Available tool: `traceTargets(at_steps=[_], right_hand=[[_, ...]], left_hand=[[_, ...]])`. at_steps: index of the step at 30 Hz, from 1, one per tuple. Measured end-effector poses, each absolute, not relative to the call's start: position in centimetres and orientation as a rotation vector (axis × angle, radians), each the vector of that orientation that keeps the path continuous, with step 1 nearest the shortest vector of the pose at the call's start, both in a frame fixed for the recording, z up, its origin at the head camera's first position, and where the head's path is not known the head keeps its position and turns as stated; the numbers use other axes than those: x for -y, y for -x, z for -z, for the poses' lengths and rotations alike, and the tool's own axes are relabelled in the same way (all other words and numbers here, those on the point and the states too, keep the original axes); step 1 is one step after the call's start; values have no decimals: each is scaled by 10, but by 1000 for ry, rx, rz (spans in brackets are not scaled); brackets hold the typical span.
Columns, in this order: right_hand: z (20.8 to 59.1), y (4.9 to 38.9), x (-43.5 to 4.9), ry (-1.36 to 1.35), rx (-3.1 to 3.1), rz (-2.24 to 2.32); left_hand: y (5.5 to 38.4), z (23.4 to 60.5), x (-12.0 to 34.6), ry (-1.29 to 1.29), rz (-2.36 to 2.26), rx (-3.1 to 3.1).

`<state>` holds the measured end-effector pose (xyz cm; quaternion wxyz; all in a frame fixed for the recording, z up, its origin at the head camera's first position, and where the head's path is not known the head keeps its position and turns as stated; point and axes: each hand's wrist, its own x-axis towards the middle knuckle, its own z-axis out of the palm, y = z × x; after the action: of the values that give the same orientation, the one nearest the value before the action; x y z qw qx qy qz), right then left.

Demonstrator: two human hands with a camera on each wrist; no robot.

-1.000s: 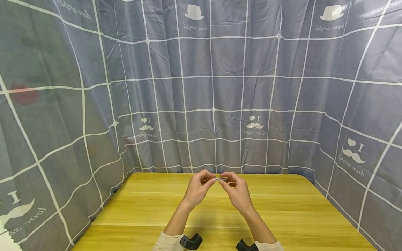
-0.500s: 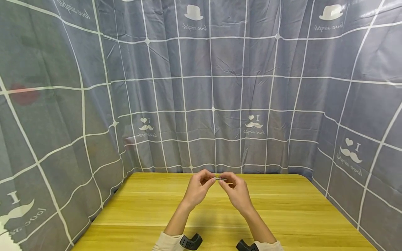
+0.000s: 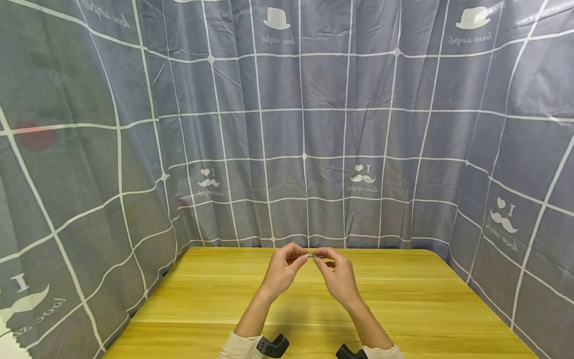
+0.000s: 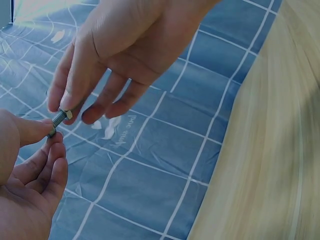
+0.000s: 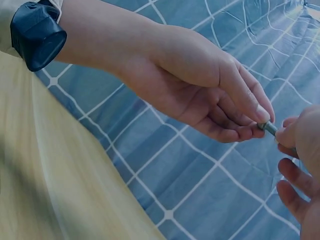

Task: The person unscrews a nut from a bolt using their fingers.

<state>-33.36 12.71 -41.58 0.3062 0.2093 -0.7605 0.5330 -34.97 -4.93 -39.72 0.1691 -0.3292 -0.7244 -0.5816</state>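
Observation:
Above the far part of the table, my left hand (image 3: 280,271) and right hand (image 3: 339,276) meet at a small metal bolt (image 4: 58,118). The left thumb and fingertips pinch its head end (image 5: 261,126). In the left wrist view, a hex nut (image 4: 69,114) sits on the threaded shank, between the right thumb and fingers, which pinch it there. Part of the bolt is hidden behind the right fingers. The other fingers of both hands are loosely bent.
The yellow wood-grain table (image 3: 215,299) lies under both forearms. A grey-blue checked curtain (image 3: 287,134) surrounds its back and sides. Black wrist devices (image 3: 272,345) sit at both sleeves.
My right hand's fingers and wrist have shifted slightly around the bolt, its fingertips a little lower. My left hand holds still. The curtain on the right sways slightly.

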Motion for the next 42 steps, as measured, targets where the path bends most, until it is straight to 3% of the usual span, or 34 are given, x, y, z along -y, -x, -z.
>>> traceTargets(at_steps=[5, 19, 42], right_hand=[[416, 333, -127, -537, 2045, -1412], [418, 333, -126, -546, 2112, -1366], [416, 333, -127, -569, 2056, -1381]], left_hand=[[328, 378, 48, 937, 1639, 2040], [328, 381, 47, 915, 1661, 2013], [361, 406, 51, 957, 1681, 2041]])
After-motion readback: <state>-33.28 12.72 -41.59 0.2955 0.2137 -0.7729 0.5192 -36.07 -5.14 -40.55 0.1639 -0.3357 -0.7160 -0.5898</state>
